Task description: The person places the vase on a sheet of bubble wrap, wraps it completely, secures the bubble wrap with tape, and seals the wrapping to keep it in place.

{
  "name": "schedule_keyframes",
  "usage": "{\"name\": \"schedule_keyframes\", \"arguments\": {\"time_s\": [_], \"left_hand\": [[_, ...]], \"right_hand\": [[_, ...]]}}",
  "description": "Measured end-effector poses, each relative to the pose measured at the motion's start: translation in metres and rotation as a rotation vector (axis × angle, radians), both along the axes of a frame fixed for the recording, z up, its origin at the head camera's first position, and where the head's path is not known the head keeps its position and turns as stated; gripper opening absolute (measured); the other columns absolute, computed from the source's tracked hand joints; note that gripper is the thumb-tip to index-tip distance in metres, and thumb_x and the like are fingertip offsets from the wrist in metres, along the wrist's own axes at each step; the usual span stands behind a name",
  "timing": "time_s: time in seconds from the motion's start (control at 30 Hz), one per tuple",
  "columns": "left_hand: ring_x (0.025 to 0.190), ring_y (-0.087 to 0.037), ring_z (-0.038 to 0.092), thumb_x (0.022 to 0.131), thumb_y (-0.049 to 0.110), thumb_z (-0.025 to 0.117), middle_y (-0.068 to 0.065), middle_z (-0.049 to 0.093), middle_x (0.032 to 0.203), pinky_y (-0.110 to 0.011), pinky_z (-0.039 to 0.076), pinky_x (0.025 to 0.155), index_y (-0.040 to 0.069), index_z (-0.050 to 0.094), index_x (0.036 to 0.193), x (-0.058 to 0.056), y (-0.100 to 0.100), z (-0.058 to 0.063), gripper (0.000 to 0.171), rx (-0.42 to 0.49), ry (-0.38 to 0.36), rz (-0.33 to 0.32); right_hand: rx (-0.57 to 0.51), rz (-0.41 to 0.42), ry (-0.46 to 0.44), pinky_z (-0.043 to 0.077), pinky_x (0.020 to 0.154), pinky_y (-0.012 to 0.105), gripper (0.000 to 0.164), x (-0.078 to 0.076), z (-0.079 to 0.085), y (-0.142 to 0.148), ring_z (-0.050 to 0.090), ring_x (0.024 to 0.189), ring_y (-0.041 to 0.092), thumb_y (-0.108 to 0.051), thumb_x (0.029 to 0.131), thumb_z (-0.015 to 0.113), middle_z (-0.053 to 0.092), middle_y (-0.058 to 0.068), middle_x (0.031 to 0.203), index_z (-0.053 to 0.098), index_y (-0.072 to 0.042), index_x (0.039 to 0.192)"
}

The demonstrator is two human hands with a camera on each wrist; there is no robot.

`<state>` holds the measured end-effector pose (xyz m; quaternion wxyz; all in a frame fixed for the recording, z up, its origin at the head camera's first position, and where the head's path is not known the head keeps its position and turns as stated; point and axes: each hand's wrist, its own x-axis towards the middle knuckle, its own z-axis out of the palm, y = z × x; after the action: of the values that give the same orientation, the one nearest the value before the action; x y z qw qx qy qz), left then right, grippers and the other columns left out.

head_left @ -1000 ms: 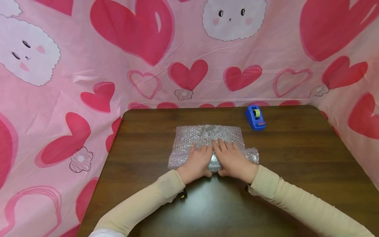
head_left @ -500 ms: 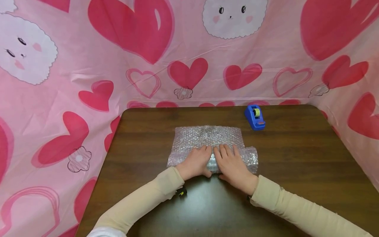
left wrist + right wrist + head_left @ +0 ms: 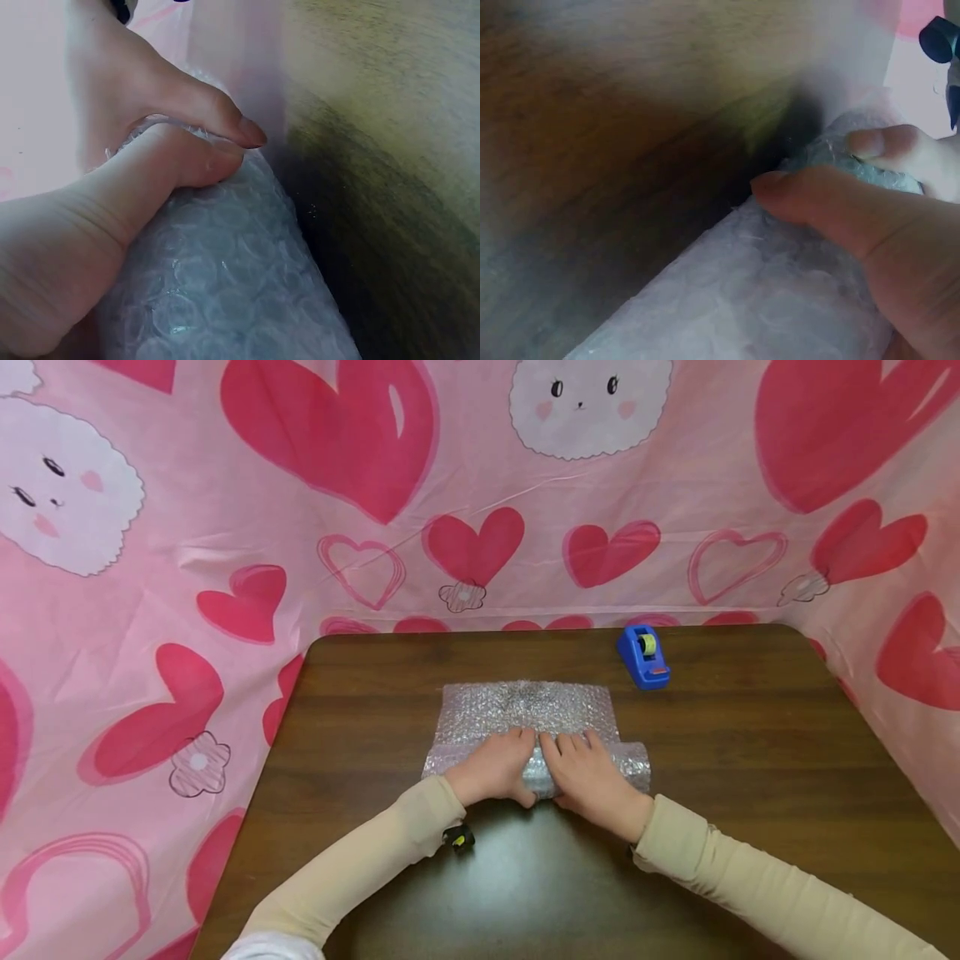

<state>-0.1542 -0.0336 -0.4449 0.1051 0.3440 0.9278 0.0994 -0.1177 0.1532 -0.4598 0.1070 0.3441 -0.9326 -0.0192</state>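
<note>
A sheet of clear bubble wrap (image 3: 487,706) lies on the table, its near part wound into a thick roll (image 3: 634,765) that runs left to right. My left hand (image 3: 493,767) grips this roll from above, fingers bent over its far side and thumb on the near side. Close beside it, my right hand (image 3: 594,778) holds the roll the same way. Both wrist views show thumbs pressed against the bubbly surface (image 3: 232,277) near the tabletop. Whatever may be inside the roll is hidden by the layers.
A blue tape dispenser (image 3: 643,657) stands beyond the sheet at the right, near the back of the brown wooden table (image 3: 360,693). Pink fabric with hearts (image 3: 480,547) hangs behind and along both sides of the table.
The right hand's fingers have drawn back and bent more over the roll. The roll's right end sits slightly nearer to me than half a second ago. The tape dispenser has stayed put.
</note>
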Motion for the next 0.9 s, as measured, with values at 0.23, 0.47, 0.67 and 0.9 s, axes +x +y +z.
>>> {"name": "schedule_keyframes", "arguments": {"time_s": [0.23,0.47,0.67,0.9], "left_hand": [[0.086,-0.019,0.063,0.069,0.036,0.092,-0.005,0.065,0.100,-0.032,0.056,0.077,0.002,0.059,0.118,-0.004,-0.001,0.003,0.068,0.029,-0.103,0.039],[0.083,-0.019,0.063,0.069,0.036,0.093,-0.005,0.065,0.100,-0.031,0.055,0.075,0.002,0.052,0.124,-0.006,0.000,0.006,0.076,0.046,-0.214,0.115],[0.102,-0.026,0.063,0.072,0.043,0.092,-0.016,0.059,0.124,-0.039,0.055,0.092,-0.002,0.051,0.138,-0.009,-0.002,0.007,0.089,0.015,-0.233,0.108],[0.097,-0.023,0.063,0.070,0.041,0.094,-0.013,0.062,0.115,-0.035,0.056,0.084,0.002,0.049,0.133,-0.013,-0.006,0.007,0.087,0.077,-0.277,0.101]], "right_hand": [[-0.025,0.004,-0.141,0.054,0.080,0.052,0.084,-0.009,0.007,-0.001,0.067,0.091,0.034,-0.034,0.062,0.098,0.065,0.016,0.098,0.052,0.000,0.124],[-0.026,-0.017,-0.259,0.054,0.082,0.053,0.080,-0.015,0.013,-0.002,0.066,0.092,0.033,-0.032,0.064,0.097,0.065,0.015,0.100,0.052,-0.002,0.123],[0.004,-0.038,-0.322,0.054,0.084,0.055,0.081,-0.018,0.019,-0.005,0.067,0.091,0.034,-0.032,0.063,0.097,0.066,0.017,0.100,0.053,-0.001,0.123],[-0.032,-0.052,-0.402,0.055,0.082,0.055,0.080,-0.021,0.021,-0.005,0.068,0.091,0.034,-0.029,0.061,0.097,0.066,0.017,0.100,0.053,0.001,0.121]]}}
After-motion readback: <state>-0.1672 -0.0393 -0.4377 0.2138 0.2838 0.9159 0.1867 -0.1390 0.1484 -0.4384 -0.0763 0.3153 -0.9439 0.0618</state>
